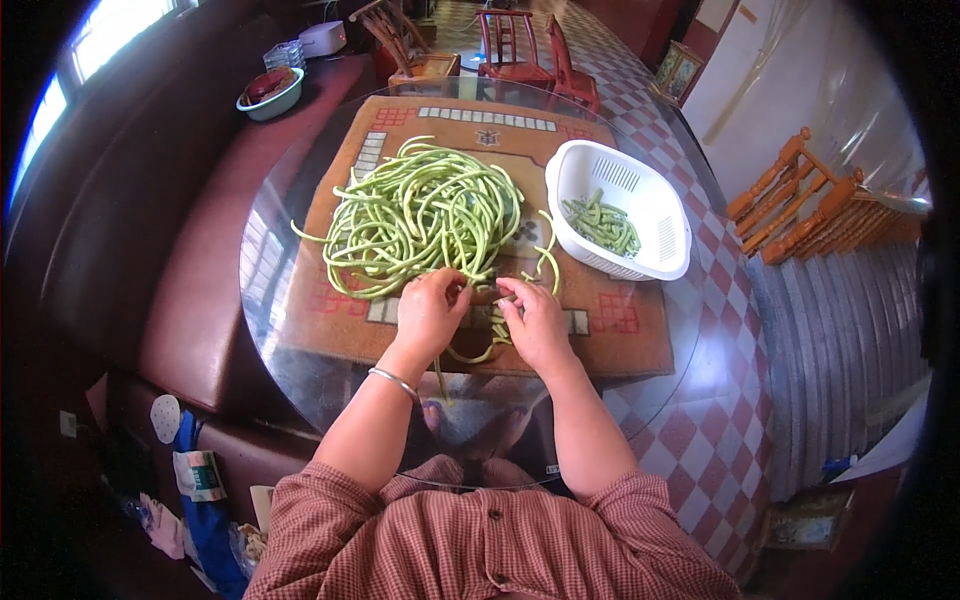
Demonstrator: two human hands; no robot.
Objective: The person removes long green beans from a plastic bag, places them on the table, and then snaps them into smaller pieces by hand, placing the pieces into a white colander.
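Note:
A large tangled heap of green long beans (pixel 427 214) lies on a brown mat (pixel 345 337) with a mahjong-tile pattern, seen through or on a round glass tabletop (pixel 292 360). My left hand (pixel 431 313), a silver bangle on its wrist, pinches a long bean at the heap's near edge. Just to its right, my right hand (pixel 536 319) has curled fingers with thumb near forefinger; whether a piece sits between them is hidden. Short bean pieces (pixel 500 328) lie beside and partly under it. A white plastic colander basket (pixel 660 210) at the right holds snapped bean pieces (pixel 604 225).
Loose bean strands (pixel 553 266) lie between heap and basket. A brown leather sofa (pixel 195 322) runs along the left, bearing a pale green basin (pixel 274 105). Red wooden chairs (pixel 517 67) stand beyond the table. Wooden chair backs (pixel 795 195) rise at the right above the checkered floor (pixel 712 420).

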